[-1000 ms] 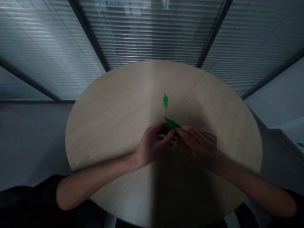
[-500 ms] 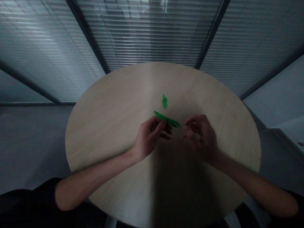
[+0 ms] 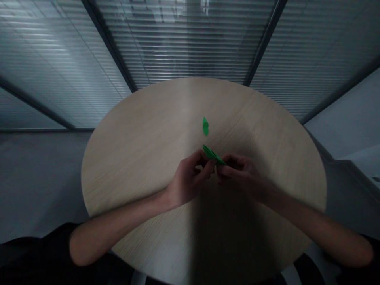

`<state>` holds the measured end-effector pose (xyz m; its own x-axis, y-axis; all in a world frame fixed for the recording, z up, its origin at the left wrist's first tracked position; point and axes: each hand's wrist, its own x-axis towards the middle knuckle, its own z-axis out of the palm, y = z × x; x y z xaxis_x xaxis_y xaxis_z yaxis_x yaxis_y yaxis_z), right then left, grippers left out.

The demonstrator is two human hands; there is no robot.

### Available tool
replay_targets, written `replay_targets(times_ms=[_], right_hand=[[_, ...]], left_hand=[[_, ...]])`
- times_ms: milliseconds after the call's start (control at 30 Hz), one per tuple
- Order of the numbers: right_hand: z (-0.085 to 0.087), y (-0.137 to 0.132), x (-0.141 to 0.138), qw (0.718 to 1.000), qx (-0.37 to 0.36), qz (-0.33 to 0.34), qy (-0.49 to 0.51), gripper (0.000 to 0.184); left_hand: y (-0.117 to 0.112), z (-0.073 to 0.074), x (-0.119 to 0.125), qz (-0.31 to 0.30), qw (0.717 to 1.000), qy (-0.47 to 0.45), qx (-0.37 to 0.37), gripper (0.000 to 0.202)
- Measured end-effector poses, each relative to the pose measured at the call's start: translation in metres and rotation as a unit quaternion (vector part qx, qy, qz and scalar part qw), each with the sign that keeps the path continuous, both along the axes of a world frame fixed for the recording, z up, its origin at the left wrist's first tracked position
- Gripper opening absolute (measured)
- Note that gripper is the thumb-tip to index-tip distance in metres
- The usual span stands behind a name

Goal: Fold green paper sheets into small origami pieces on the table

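Note:
A folded piece of green paper (image 3: 213, 154) is held tilted above the table, its upper end pointing to the far left. My left hand (image 3: 192, 174) pinches it between thumb and fingers from the left. At its lower right end, my right hand (image 3: 240, 174) also grips the paper, thumb on the near side. Fingers cover part of the paper's lower edge. Just beyond the hands, a small green paper piece (image 3: 206, 126) lies on the table, apart from both hands.
The round wooden table (image 3: 130, 134) fills the middle of the view, with a dark shadow across its near part. Behind it stand glass panels with blinds (image 3: 190, 51). Grey floor (image 3: 44, 170) shows at the left.
My right hand has moved left and closed on the paper's right end. The left hand has shifted slightly right and nearer to me, and the paper has tilted more steeply.

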<state>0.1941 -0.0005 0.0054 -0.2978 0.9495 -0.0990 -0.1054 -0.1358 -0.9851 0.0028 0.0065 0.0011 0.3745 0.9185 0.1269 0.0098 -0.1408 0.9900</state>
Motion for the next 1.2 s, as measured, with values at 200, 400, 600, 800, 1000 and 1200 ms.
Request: replay_targets(times_ms=[200,400,600,800,1000,1200], right_hand=[[-0.0025,0.0007,-0.0004,1.0,-0.011,0.004,-0.002,0.027],[-0.0022,0.0007,0.0005,1.0,-0.017,0.004,-0.016,0.031],[-0.0021,0.0006,-0.0006,0.999,-0.036,0.006,-0.004,0.029],[-0.0039,0.0009,-0.0001,0.999,-0.054,0.004,0.007,0.03],[-0.0043,0.0007,0.0004,0.999,-0.046,-0.001,0.0,0.029],[-0.0036,0.0011,0.0008,0.998,-0.056,0.024,0.002,0.031]], left_hand=[[-0.001,0.0021,-0.0009,0.005,1.0,0.02,0.014,0.017],[0.0006,0.0029,-0.0007,0.02,1.0,0.007,0.003,0.02],[0.0037,-0.002,0.0006,0.018,1.0,-0.006,-0.007,0.022],[0.004,-0.0013,-0.0014,0.002,1.0,0.017,-0.006,0.021],[0.0045,-0.0017,-0.0001,0.025,1.0,-0.007,-0.012,0.02],[0.0049,-0.0039,0.0022,0.031,0.999,-0.027,-0.013,0.021]])
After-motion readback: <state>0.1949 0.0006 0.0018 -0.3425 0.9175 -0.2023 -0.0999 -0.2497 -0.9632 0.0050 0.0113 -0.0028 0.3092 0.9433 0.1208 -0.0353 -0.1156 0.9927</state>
